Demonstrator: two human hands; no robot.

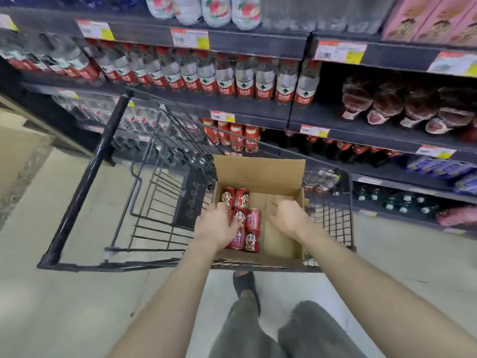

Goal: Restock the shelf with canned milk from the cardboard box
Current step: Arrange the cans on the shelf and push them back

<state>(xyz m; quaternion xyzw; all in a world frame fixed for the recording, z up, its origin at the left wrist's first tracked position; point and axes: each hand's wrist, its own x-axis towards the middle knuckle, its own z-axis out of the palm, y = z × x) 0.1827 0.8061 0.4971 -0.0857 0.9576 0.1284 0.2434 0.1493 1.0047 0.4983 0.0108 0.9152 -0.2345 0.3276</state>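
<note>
An open cardboard box (260,174) sits in a black wire shopping cart (160,192). Several red milk cans (252,218) with a cartoon face lie in the box's left half; its right half is bare cardboard. My left hand (215,226) rests on the cans, fingers curled over one, though a firm grip is not clear. My right hand (289,215) hovers over the bare part of the box, fingers spread, holding nothing. Matching red cans (232,134) stand on a dark shelf (260,120) just beyond the cart.
Dark store shelving (258,40) fills the far side, stocked with red-labelled water bottles (224,78), dark drink bottles (402,109) and pink boxes (433,19). The cart handle (87,182) runs at the left. My legs and a sandal (246,288) are on the pale floor below.
</note>
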